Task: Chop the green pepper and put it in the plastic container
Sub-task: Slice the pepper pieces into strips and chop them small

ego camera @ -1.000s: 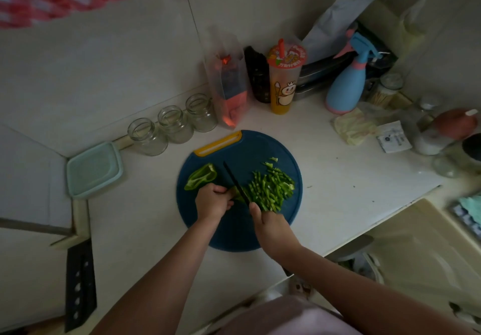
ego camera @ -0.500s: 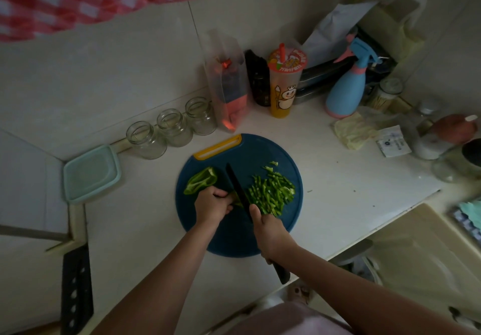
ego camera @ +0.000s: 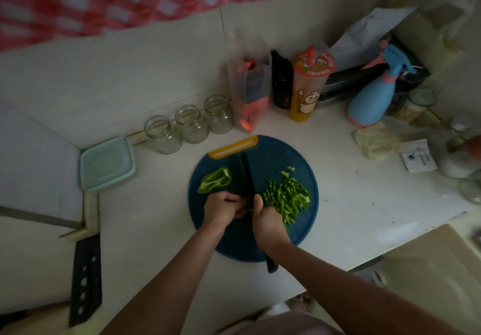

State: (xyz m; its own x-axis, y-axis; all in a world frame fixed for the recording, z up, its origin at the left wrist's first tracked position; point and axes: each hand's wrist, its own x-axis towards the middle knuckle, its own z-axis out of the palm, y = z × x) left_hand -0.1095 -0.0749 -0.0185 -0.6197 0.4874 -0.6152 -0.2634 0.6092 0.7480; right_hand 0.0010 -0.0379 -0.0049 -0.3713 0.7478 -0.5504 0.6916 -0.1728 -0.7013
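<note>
Green pepper (ego camera: 214, 180), likely light, crisp and slick, lies on the cutting board (ego camera: 263, 157), half (ego camera: 214, 180) at ten o'clock, pile (ego camera: 287, 199) at three; left hand (ego camera: 222, 208) pinches a strip (ego camera: 246, 199) close beside the blade, right hand (ego camera: 269, 224) grips the knife (ego camera: 247, 176).

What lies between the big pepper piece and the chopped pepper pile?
In the head view, the black knife, gripped by the right hand, crosses the bare blue board there.

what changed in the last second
The knife swung from slanting left to pointing almost straight away, its tip nearing the yellow grip of the board. The right hand still grips it; the left hand still pins the pepper strip. The pepper half, chopped pile and container stayed put.
</note>
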